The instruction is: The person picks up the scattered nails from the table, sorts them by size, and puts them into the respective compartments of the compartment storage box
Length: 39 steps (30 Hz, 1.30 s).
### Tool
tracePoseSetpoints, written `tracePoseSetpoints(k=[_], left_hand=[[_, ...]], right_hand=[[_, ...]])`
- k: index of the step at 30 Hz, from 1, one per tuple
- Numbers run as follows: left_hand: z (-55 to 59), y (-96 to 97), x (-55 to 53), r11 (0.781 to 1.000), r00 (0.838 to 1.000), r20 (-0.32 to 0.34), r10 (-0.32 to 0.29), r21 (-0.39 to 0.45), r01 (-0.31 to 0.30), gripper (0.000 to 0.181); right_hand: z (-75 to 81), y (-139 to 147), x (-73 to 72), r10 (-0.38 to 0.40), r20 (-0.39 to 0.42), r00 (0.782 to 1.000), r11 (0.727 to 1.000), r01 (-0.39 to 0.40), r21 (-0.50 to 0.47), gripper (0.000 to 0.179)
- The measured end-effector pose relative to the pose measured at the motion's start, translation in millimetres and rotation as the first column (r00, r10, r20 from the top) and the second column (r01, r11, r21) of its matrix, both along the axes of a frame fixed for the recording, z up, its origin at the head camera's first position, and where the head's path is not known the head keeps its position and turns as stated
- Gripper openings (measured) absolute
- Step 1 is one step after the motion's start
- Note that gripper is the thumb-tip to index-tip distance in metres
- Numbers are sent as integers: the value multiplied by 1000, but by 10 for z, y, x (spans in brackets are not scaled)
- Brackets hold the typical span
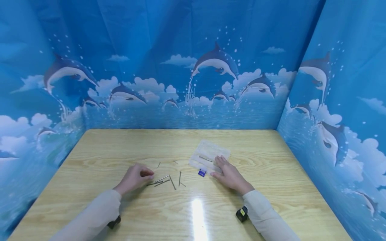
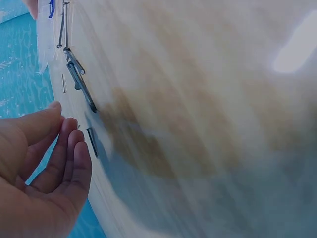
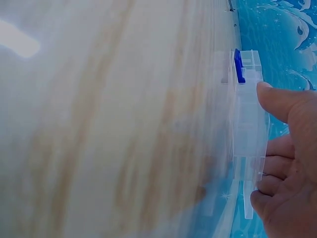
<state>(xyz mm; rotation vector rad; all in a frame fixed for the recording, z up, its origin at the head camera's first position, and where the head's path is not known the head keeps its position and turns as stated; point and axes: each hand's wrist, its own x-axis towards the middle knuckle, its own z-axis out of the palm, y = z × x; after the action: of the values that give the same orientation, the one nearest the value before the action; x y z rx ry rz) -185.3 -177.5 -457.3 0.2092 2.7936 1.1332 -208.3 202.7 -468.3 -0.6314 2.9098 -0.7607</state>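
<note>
My left hand (image 1: 137, 177) hovers low over the table's left middle, thumb and index fingertips close together, with no held item showing between them. Beside its fingertips lies a loose pile of metal nails (image 1: 162, 182); the left wrist view shows one nail (image 2: 92, 143) just past the fingers. My right hand (image 1: 230, 175) rests on the right side of a clear plastic box (image 1: 208, 147), fingers extended over it and thumb at its near edge. The box's blue latch (image 1: 202, 172) faces me. One long nail (image 1: 206, 158) lies in the box.
Small nails (image 1: 158, 164) lie behind the pile, and a longer nail (image 1: 180, 178) stands apart on its right. The wooden table (image 1: 120, 144) meets a blue dolphin-print curtain (image 1: 169, 67) at the back and sides. A bright reflection shows on the tabletop near me.
</note>
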Motion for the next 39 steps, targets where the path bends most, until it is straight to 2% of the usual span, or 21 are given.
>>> tracePoseSetpoints(k=[11, 18, 25, 31, 39], left_hand=[[-61, -7, 159, 1000, 1000, 1, 11, -7, -11, 14], [-77, 52, 176, 1000, 1000, -14, 19, -16, -19, 14], [-66, 72, 198, 999, 999, 5, 33, -18, -33, 14], [-74, 74, 199, 999, 1000, -3, 28, -25, -28, 14], [-89, 89, 195, 999, 999, -18, 31, -28, -31, 13]], right_hand=[[6, -7, 16, 8, -9, 1000, 1000, -8, 15, 70], [6, -23, 42, 17, -8, 1000, 999, -16, 44, 69], [-10, -68, 77, 37, -15, 999, 985, -34, 167, 66], [-2, -106, 108, 37, -22, 999, 976, -31, 214, 68], [-42, -124, 97, 13, -22, 1000, 978, -8, 208, 62]])
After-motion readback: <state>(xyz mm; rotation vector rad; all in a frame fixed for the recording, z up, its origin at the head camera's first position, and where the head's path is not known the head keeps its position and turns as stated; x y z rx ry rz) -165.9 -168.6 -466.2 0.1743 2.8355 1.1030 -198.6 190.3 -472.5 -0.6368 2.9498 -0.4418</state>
